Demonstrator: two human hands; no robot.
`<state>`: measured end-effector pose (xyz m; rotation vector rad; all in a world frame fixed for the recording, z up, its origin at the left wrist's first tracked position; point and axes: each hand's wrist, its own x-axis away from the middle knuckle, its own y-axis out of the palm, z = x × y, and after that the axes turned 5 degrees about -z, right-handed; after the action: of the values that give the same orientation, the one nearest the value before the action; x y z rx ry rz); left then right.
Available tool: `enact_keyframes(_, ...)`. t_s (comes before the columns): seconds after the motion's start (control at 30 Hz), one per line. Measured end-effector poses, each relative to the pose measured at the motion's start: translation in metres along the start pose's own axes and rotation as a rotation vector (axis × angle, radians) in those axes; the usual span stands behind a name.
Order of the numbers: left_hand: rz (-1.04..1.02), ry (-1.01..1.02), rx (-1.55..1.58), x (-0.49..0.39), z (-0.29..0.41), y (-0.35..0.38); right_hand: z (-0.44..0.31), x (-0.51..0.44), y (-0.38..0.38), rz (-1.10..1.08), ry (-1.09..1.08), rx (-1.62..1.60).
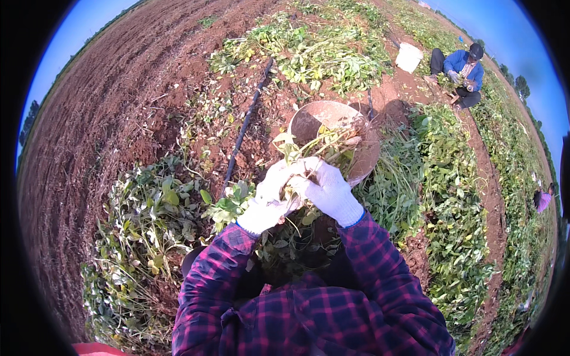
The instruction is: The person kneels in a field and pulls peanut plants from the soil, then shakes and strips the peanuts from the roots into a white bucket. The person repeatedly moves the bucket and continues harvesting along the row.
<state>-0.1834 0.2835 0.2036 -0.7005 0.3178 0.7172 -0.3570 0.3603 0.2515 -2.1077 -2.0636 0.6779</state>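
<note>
Both my hands wear white knitted gloves and meet in front of me. My left hand (269, 196) is closed around leafy plant stems. My right hand (327, 189) lies against it, its thumb and fingers closed on the same bunch. The uprooted plant (329, 144) sticks out beyond the gloves, its root end with what look like peanut pods over a round, soil-stained bucket (318, 109). The bucket stands tilted on the soil, partly hidden by plant and hands. Fingertips are partly hidden in the leaves.
Pulled plants (147, 222) lie heaped at the left, with more plants (454, 178) in rows at the right. A black hose (249, 120) runs over the red soil. Farther off, a seated person (465, 73) holds plants near a white bucket (409, 58). Another person (543, 200) is at the right edge.
</note>
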Motion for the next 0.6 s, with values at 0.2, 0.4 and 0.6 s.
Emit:
enact_keyframes(0.2,0.071,-0.195,-0.103,-0.005,-0.009,-0.017,0.010,0.005,-0.009,-0.222,0.226,-0.748)
enact_keyframes(0.4,0.184,-0.264,0.060,-0.010,-0.011,-0.046,-0.008,0.011,-0.010,-0.157,0.366,-1.059)
enact_keyframes(0.6,0.160,-0.323,0.417,-0.011,0.000,-0.043,0.002,0.008,0.003,-0.196,0.406,-0.144)
